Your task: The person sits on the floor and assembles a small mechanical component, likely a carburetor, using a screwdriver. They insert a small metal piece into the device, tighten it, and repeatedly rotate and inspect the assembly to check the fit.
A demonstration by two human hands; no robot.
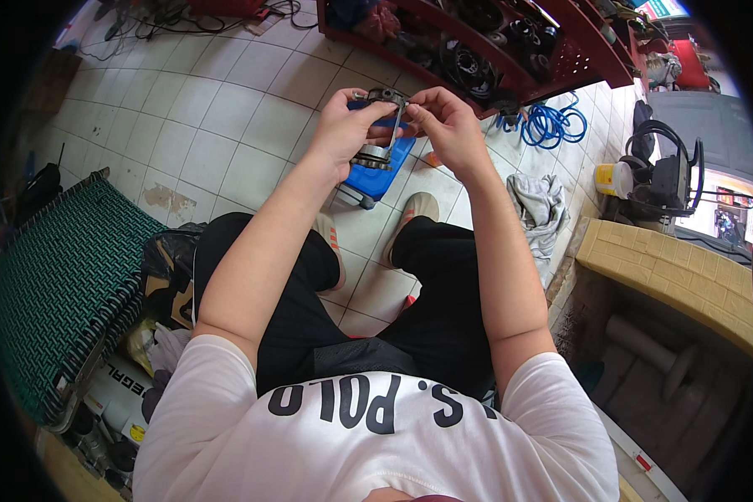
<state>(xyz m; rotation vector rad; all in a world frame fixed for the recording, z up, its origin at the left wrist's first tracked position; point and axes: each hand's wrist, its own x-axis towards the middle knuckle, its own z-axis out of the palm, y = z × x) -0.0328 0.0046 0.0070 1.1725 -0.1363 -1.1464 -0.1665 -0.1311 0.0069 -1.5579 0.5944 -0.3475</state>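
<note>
In front of me, above the floor, I hold up a round greyish metal machine part (372, 156) with curved plates, possibly a clutch assembly. My left hand (349, 125) is wrapped round its side, the thumb lying across its upper part. At its upper right edge, the thumb and fingers of my right hand (445, 125) are pinched together against it. A thin, straight metal piece (395, 130) runs down from my right fingertips; whether it is a separate tool cannot be made out. My fingers hide the part's middle. Directly below stands a blue plastic box or stool (376, 182).
A red metal rack (594, 63) full of dark parts stands ahead right. Coiled blue hose (552, 124) and a grey cloth (537, 209) lie on the tiled floor. A green woven seat (75, 276) is at my left, a yellowish ledge (669, 272) at my right.
</note>
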